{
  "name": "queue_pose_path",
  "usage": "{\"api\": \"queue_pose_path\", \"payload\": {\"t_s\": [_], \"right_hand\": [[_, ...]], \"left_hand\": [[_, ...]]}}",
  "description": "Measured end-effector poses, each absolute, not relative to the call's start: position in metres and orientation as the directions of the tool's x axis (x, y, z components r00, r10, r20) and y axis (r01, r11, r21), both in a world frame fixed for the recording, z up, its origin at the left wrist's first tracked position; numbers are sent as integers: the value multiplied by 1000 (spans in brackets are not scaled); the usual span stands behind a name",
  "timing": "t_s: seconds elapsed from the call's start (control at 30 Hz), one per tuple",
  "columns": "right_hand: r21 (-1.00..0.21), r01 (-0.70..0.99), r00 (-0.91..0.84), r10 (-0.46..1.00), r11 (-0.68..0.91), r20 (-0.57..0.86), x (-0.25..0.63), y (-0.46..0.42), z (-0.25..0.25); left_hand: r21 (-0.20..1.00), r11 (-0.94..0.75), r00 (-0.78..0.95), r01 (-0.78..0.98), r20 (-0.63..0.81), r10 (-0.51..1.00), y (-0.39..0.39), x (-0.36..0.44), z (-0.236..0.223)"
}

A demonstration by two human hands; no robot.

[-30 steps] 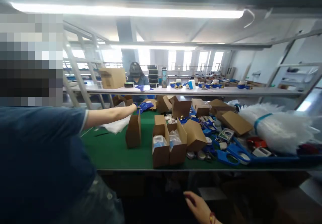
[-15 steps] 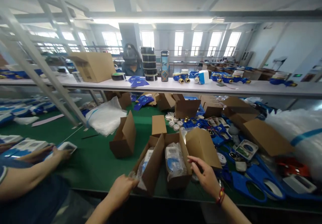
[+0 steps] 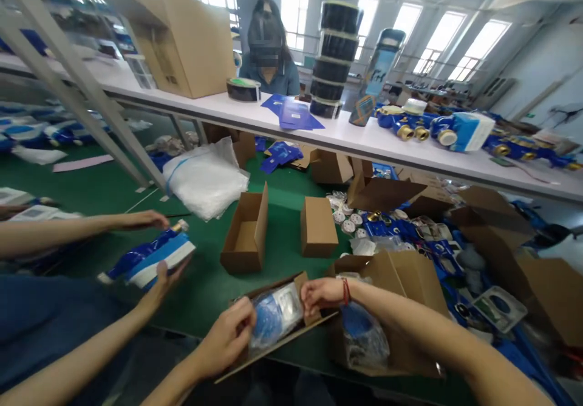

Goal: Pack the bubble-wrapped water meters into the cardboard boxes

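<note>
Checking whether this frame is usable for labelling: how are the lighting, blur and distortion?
Head view: bright windows wash out at the back; the shelf bows from wide-angle distortion; the left hand, right hand and bagged blue meter are slightly soft but readable; the far right edge smears.

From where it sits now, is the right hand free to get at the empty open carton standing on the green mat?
Probably yes. The right hand rests on the bagged meter's box, and only bare green mat lies between it and the empty open carton; the co-worker's hands stay off to the left.
</note>
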State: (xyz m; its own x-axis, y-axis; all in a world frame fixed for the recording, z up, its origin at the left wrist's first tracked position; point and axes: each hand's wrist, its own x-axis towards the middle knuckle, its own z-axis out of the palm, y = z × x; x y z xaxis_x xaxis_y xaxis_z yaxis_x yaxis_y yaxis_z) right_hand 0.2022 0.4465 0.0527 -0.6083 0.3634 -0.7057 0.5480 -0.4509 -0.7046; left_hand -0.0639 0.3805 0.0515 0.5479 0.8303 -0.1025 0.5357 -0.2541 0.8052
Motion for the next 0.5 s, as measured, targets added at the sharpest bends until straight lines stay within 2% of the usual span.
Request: {"api": "queue_pose_path", "payload": {"t_s": [0.13, 0.23, 0.3, 0.37, 0.43, 0.5], "right_hand": [[-714, 593, -672, 260, -373, -693, 193, 434, 34], [-741, 615, -715, 206, -271, -668, 209, 442, 35], [-782, 602, -764, 166, -161, -623, 226, 452, 45], [-814, 581, -807, 143, 12, -574, 239, 461, 55], [-755, 639, -768, 186, 150, -613, 245, 466, 62], [-645, 749, -656, 299, 150, -693, 241, 467, 61]], "left_hand": [[865, -169, 602, 473, -178, 779, 388, -41, 31], [848, -174, 653, 500, -238, 718, 379, -65, 35], [837, -120, 672, 534, -334, 660, 365, -91, 43], [852, 29, 656, 522, -423, 625, 351, -109, 44], [885, 275, 575, 375, -455, 680, 342, -111, 33], [864, 467, 317, 185, -503, 804, 340, -98, 15]]}}
